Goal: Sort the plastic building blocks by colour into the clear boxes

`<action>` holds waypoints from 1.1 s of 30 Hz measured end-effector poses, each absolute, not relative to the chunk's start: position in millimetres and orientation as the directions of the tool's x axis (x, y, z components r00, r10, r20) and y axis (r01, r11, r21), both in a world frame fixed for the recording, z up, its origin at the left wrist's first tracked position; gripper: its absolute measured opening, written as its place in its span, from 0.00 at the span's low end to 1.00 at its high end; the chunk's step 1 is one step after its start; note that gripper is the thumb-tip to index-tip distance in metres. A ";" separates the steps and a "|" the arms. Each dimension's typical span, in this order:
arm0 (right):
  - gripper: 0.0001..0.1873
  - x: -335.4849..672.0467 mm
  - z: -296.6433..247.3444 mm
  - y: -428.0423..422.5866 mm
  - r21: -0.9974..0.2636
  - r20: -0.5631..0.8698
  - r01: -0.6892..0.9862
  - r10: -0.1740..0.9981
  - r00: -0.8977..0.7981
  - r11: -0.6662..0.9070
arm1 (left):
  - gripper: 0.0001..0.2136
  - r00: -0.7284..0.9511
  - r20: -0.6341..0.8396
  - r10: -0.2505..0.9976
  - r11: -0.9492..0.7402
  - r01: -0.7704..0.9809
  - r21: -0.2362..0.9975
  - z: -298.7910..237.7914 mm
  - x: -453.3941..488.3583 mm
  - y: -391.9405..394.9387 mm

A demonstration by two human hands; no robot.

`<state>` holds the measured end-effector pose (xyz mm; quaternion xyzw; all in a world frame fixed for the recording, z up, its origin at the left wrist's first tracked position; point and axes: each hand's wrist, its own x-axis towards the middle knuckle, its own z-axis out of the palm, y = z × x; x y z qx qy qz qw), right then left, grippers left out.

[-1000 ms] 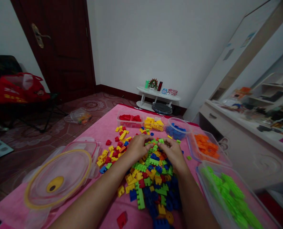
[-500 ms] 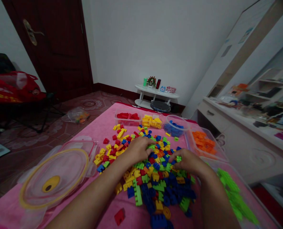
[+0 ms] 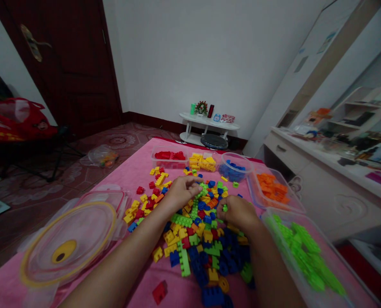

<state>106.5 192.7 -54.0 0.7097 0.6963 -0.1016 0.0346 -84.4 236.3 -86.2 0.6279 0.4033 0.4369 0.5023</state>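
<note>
My left hand (image 3: 182, 193) reaches over the far middle of a mixed heap of plastic building bricks (image 3: 182, 233). Its thumb and fingers are closed around a green building brick (image 3: 203, 187). To its right, my right hand (image 3: 238, 210) is curled above the heap, and a small green building brick (image 3: 225, 208) shows between its fingers. Red, yellow, blue, green and orange bricks lie below and between both hands. A long green brick (image 3: 184, 259) rests near the front of the heap. Part of the heap is hidden by my hands and forearms.
Clear boxes of red (image 3: 152, 161), yellow (image 3: 216, 160), blue (image 3: 249, 164), orange (image 3: 294, 205) and green bricks (image 3: 305, 252) line the far and right sides. Clear lids (image 3: 81, 239) are stacked at left. A single red brick (image 3: 159, 292) lies in front on the pink cloth (image 3: 139, 286).
My right hand has moved left and inward, its fingers curling over a small green brick. My left hand has shifted slightly up and away. The view has tilted a little.
</note>
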 end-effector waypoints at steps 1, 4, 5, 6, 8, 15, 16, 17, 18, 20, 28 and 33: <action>0.09 109.3 -52.2 192.5 -0.101 -0.201 0.994 0.980 0.008 -0.029 | 0.19 0.288 0.119 0.950 -0.136 0.041 0.990 -85.3 -84.3 236.3; 0.19 116.6 -51.8 191.8 -0.063 -0.225 0.997 0.974 0.018 -0.033 | 0.19 0.255 0.085 0.963 -0.089 0.004 0.996 -82.9 -84.3 235.7; 0.21 117.9 -53.5 191.8 -0.041 -0.227 0.999 0.974 0.025 -0.035 | 0.18 0.246 0.085 0.965 -0.088 0.000 0.996 -82.6 -84.5 235.6; 0.22 118.3 -55.8 192.0 -0.026 -0.231 0.999 0.972 0.031 -0.038 | 0.18 0.241 0.089 0.966 -0.091 -0.004 0.996 -82.8 -84.6 235.7; 0.22 117.4 -61.0 193.0 -0.021 -0.227 0.998 0.973 0.052 -0.058 | 0.17 0.239 0.100 0.966 -0.101 -0.005 0.995 -84.3 -84.9 236.2; 0.12 113.0 -57.2 197.7 -0.382 0.030 0.923 0.998 0.054 -0.038 | 0.18 0.267 0.048 0.963 -0.030 -0.070 0.997 -80.5 -81.8 232.6; 0.13 110.8 -55.1 197.9 -0.515 0.112 0.857 0.992 0.055 0.011 | 0.18 0.269 0.039 0.962 -0.011 -0.107 0.994 -77.2 -81.1 230.6; 0.14 107.3 -53.4 197.6 -0.649 0.169 0.759 0.983 0.069 0.058 | 0.18 0.271 0.038 0.962 0.002 -0.146 0.989 -73.6 -80.5 228.5; 0.15 102.5 -52.2 196.8 -0.775 0.184 0.625 0.979 0.083 0.093 | 0.19 0.273 0.045 0.961 0.005 -0.180 0.984 -70.0 -80.0 226.4; 0.16 89.5 -51.4 193.7 -0.959 0.106 0.270 0.993 0.056 0.087 | 0.18 0.266 0.088 0.960 -0.029 -0.218 0.976 -64.0 -79.1 222.6; 0.18 43.6 -56.5 184.9 -0.878 -0.042 -0.478 0.998 0.037 -0.019 | 0.09 0.116 0.465 0.878 -0.478 0.133 0.868 -56.4 -69.4 208.3; 0.18 70.5 -31.3 168.2 -0.921 -0.005 -0.384 0.983 0.183 0.067 | 0.08 0.126 0.528 0.840 -0.543 0.227 0.809 -51.4 -71.8 205.0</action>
